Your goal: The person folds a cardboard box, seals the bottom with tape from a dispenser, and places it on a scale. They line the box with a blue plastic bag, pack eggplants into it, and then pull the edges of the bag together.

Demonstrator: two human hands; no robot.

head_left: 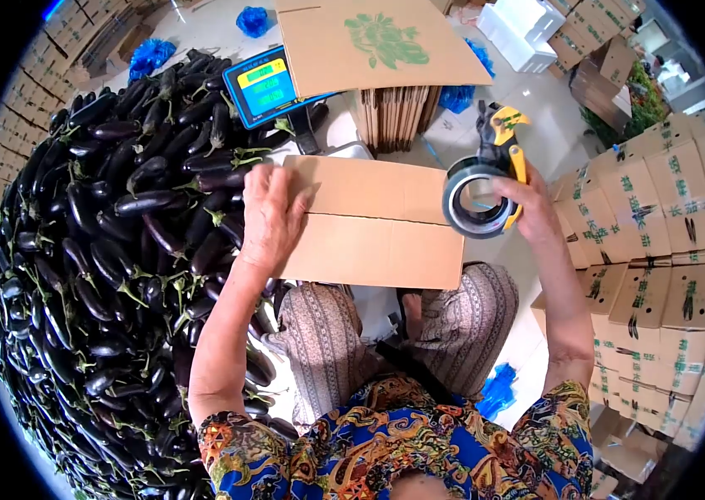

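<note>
A cardboard box [369, 242] with its top flaps folded together lies in front of my knees, a seam running across its middle. My left hand [270, 212] rests on the box's left end, fingers bent over the edge and flaps. At the box's right end, my right hand [527, 200] grips a tape dispenser [512, 125] with yellow and black parts. Its roll of tape [473, 200] overlaps the right edge of the box; whether it touches the cardboard I cannot tell.
A large heap of eggplants [119, 250] fills the left side. Beyond the box are a scale display [260, 86] and flattened cartons [394, 117] under a printed cardboard sheet [386, 46]. Stacked cartons [644, 200] stand at right. Blue plastic [498, 392] lies on the floor.
</note>
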